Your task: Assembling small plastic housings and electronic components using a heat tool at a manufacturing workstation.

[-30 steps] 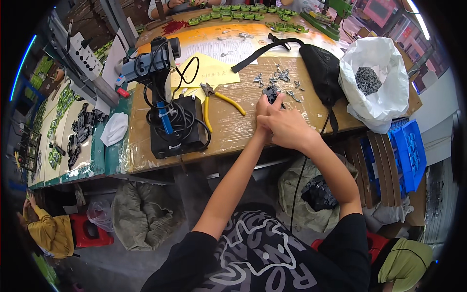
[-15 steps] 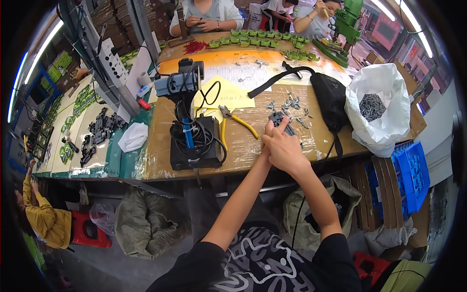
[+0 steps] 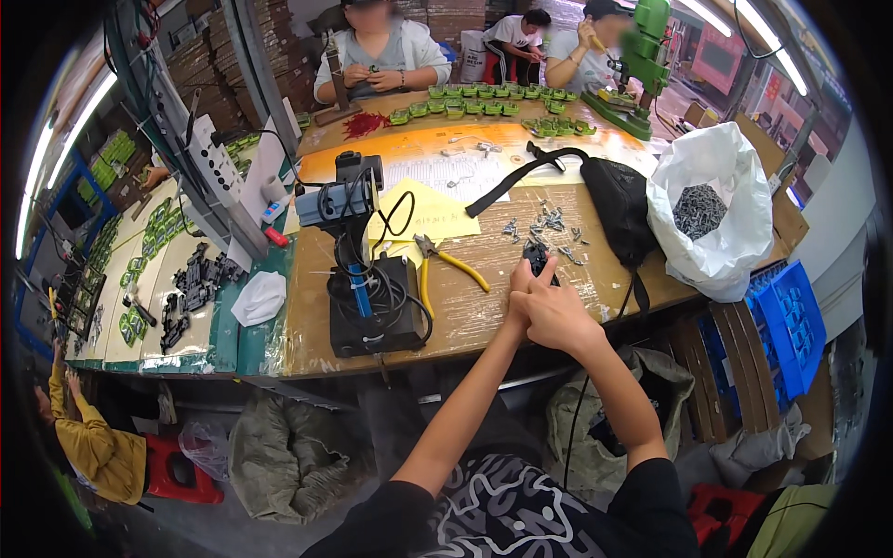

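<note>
Black part (image 3: 535, 251): on the near side of the tabletop (image 3: 456, 325), right of the pliers (image 3: 465, 270), mostly hidden by fingers.
Left grip (image 3: 518, 296): at the part's left side; I can't tell how far it's closed.
Right grip (image 3: 563, 314): crossed over, forefinger at the part; closure unclear to me.
Risk: a hard push could, I'd judge, skid the part into the loose screws (image 3: 551, 220) beyond, scattering them.
White bag (image 3: 712, 265): right, holding heaped screws (image 3: 699, 212).
Sack (image 3: 569, 425): below the tabletop, dark pieces inside.

1. Across the worktop (image 3: 456, 321), a seated person (image 3: 386, 56), just hands and forearms a second ago, shows up to the head.
2. The hands (image 3: 558, 312) cover more of the black part (image 3: 534, 252).
</note>
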A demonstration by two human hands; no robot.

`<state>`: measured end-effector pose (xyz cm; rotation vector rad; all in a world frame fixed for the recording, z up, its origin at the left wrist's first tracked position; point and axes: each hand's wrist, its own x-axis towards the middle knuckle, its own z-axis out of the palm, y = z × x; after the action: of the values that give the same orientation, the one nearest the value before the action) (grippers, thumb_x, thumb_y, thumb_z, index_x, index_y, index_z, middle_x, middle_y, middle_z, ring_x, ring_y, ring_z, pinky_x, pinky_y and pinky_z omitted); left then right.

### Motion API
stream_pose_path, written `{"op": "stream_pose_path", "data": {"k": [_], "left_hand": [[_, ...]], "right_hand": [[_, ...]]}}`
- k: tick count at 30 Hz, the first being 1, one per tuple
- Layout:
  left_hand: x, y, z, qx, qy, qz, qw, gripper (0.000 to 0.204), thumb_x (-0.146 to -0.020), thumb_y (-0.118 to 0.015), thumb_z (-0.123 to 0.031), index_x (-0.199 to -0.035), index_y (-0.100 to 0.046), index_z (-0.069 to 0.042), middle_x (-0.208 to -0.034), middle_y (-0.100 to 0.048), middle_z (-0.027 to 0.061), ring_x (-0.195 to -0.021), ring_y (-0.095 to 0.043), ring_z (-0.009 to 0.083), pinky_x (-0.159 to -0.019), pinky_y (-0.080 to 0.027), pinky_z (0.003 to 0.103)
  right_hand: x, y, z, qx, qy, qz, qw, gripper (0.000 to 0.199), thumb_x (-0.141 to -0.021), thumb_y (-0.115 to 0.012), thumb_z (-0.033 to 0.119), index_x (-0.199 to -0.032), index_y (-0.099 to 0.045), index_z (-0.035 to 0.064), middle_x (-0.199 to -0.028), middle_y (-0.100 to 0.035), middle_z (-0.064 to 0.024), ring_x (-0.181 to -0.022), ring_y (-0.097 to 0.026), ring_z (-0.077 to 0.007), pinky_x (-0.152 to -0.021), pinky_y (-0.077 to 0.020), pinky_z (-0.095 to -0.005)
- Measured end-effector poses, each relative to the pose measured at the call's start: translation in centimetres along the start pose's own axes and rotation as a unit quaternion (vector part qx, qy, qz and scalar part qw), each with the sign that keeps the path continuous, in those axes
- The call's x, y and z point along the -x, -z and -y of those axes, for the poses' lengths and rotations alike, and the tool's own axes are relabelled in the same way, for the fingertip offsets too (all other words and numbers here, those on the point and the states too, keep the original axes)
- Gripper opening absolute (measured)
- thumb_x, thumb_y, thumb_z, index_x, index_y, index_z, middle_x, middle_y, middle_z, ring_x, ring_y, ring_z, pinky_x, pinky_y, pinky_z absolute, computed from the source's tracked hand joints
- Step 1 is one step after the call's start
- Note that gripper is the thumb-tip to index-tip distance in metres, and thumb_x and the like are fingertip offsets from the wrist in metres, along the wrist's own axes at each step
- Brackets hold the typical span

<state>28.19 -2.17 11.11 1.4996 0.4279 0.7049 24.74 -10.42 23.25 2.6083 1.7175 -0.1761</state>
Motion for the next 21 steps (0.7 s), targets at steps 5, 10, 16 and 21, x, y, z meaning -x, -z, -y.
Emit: {"op": "stream_pose_path", "data": {"k": [5, 10, 16, 21], "left_hand": [[0.3, 0.4, -1.9, -0.093, 0.032, 0.029, 0.995, 0.034, -0.076, -0.062, -0.029, -0.091, -0.056, 0.001, -0.086, -0.061, 0.0131, -0.076, -0.058, 0.0225, -0.067, -0.044, 0.032], [-0.1, -0.1, 1.1, -0.028, -0.075, -0.016, 0.997, 0.036, -0.075, -0.063, -0.03, -0.085, -0.055, 0.003, -0.077, -0.06, 0.0181, -0.07, -0.059, 0.0281, -0.064, -0.045, 0.036], [-0.3, -0.3, 2.1, -0.065, -0.057, -0.007, 0.996, 0.038, -0.075, -0.063, -0.032, -0.087, -0.056, 0.003, -0.079, -0.06, 0.0195, -0.071, -0.059, 0.0292, -0.065, -0.045, 0.036], [0.2, 0.0, 1.2, -0.067, -0.061, 0.014, 0.996, 0.031, -0.077, -0.06, -0.026, -0.095, -0.057, 0.0, -0.089, -0.06, 0.012, -0.08, -0.058, 0.0228, -0.07, -0.043, 0.031]], "right_hand": [[0.0, -0.7, -0.8, 0.001, 0.004, -0.014, 1.0, 0.021, -0.063, -0.054, 0.007, -0.083, -0.054, 0.0073, -0.081, -0.055, -0.0131, -0.071, -0.058, -0.0322, -0.061, -0.0451, -0.0414], [-0.1, -0.9, -0.8, 0.005, 0.021, -0.042, 0.999, 0.021, -0.062, -0.054, 0.008, -0.083, -0.054, 0.0072, -0.081, -0.056, -0.013, -0.069, -0.058, -0.0324, -0.06, -0.0455, -0.0418], [-0.1, -1.0, -1.0, 0.015, 0.011, -0.009, 1.0, 0.021, -0.062, -0.054, 0.008, -0.082, -0.054, 0.0071, -0.079, -0.056, -0.0129, -0.067, -0.058, -0.0325, -0.058, -0.0457, -0.0411], [0.2, -0.9, -0.1, 0.015, 0.001, -0.056, 0.998, 0.021, -0.061, -0.055, 0.007, -0.082, -0.052, 0.0068, -0.078, -0.056, -0.0141, -0.067, -0.058, -0.0319, -0.057, -0.0452, -0.0408]]}}
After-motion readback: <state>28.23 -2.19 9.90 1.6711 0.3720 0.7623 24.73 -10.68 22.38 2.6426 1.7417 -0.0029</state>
